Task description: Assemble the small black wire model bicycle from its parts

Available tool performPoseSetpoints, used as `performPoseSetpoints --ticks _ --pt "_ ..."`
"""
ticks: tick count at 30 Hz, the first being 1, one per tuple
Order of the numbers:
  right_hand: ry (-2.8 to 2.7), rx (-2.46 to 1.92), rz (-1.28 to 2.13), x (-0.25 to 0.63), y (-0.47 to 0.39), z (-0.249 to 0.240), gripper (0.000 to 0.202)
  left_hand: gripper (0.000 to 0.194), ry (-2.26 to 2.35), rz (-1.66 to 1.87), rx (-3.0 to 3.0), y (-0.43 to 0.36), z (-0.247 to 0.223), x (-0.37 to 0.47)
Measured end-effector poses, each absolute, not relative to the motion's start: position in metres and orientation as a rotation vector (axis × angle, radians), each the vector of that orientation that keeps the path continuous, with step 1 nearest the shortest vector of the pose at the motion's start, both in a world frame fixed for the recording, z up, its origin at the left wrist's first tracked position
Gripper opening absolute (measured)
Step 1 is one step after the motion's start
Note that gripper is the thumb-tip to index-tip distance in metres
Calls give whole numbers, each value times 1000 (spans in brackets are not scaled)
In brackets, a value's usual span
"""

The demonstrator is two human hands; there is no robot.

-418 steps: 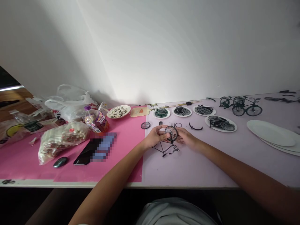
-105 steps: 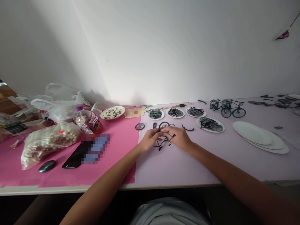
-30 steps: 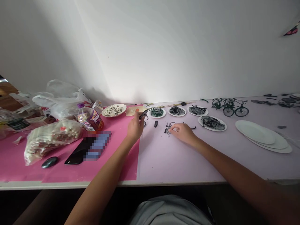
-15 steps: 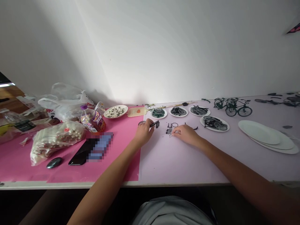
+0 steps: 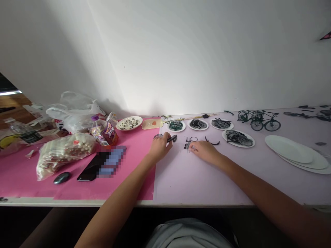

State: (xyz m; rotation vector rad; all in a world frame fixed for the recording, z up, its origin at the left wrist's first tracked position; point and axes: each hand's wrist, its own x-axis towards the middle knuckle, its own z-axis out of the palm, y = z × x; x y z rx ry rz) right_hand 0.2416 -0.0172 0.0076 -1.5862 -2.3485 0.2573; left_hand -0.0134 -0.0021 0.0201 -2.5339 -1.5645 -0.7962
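Observation:
My left hand is closed on a dark model bicycle part, held just over the pale sheet. Beside its fingers lies a spoked wheel, partly covered. My right hand has its fingertips pinched together at a little cluster of grey and black bicycle parts; what they grip is too small to make out. Just behind the cluster are a black ring and a small U-shaped piece. Curved black strips rest to the right of them.
Plates of green parts and black parts line the back. Assembled model bicycles stand at right, behind stacked white plates. Leftward are a phone, a black mouse-shaped object, a bulging plastic bag and a drink bottle.
My right hand has shifted slightly down over the small parts, its fingertips still together. My left hand keeps its hold on the dark part, which has tilted a little. The view has moved slightly.

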Motion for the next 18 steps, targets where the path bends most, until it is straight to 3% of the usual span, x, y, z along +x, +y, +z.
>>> performPoseSetpoints --ticks 18 --pt "-2372 -1579 255 242 -16 1 13 13 -1432 -931 -2487 -9 21 -12"
